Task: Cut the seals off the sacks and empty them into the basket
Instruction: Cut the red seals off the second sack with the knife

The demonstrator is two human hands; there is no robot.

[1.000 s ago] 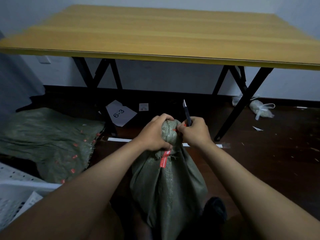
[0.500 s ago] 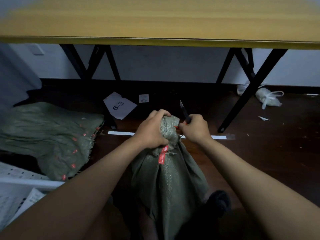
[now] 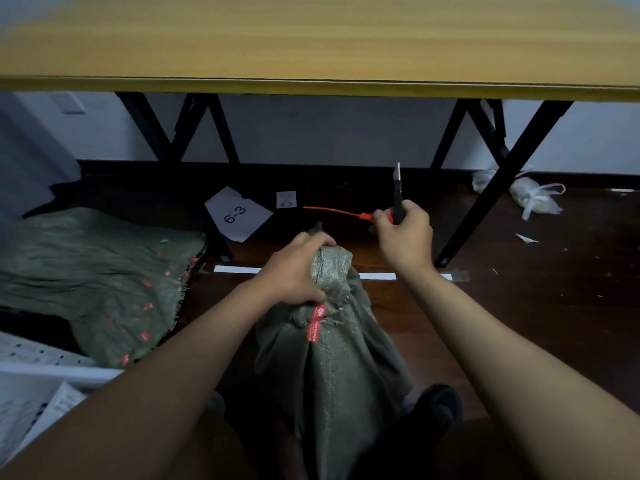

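Pulled clear, right hand [image 3: 403,237] pinches red seal [image 3: 337,212] and knife [image 3: 398,195]; left hand [image 3: 294,271] grips sack [image 3: 332,358]

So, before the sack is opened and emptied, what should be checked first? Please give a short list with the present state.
1. Seal is off the sack neck: ok, the red seal is in the right hand, away from the sack.
2. Sack neck is held: ok, the left hand grips it.
3. Knife points away from the body: ok, blade up and away.
4. Right hand is free for tipping: not ok, it holds knife and seal.
5. Basket within reach: cannot tell, only its corner shows at lower left.
6. Red label on the sack needs removal: cannot tell.
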